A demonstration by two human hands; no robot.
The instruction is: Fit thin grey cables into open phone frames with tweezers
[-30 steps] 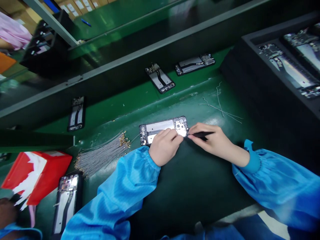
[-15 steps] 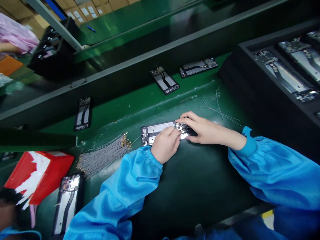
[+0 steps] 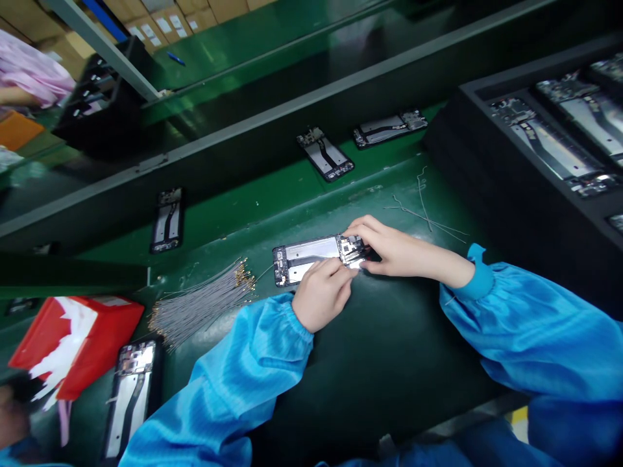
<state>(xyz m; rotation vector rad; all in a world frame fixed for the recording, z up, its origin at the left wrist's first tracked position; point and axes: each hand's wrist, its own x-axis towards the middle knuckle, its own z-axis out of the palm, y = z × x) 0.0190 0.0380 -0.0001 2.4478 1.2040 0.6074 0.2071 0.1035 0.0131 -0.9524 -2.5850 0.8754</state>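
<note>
An opened phone body [image 3: 311,251] with a bare circuit board at its right end lies flat on the green bench. My right hand [image 3: 372,243] grips that end, fingers on the far edge and thumb on the near one. Bent over the near edge, my left hand [image 3: 325,293] has its fingers pinched together beside the board; what is between the fingertips is hidden. A thin grey cable [image 3: 264,272] sticks out past the phone's left end. Left of the phone spreads a bundle of thin grey cables [image 3: 202,305] with gold-coloured ends.
Loose cables [image 3: 428,214] lie beyond my right wrist. A black tray [image 3: 467,143] of opened phones stands at right. More phone bodies [image 3: 325,155] rest along the back strip. At left are a red box [image 3: 109,331] and another phone [image 3: 130,395]; people's arms show at the left edge.
My left hand has shifted slightly toward me and the phone's near edge, uncovering more of the circuit board. My right hand keeps its hold. The view has moved a little.
</note>
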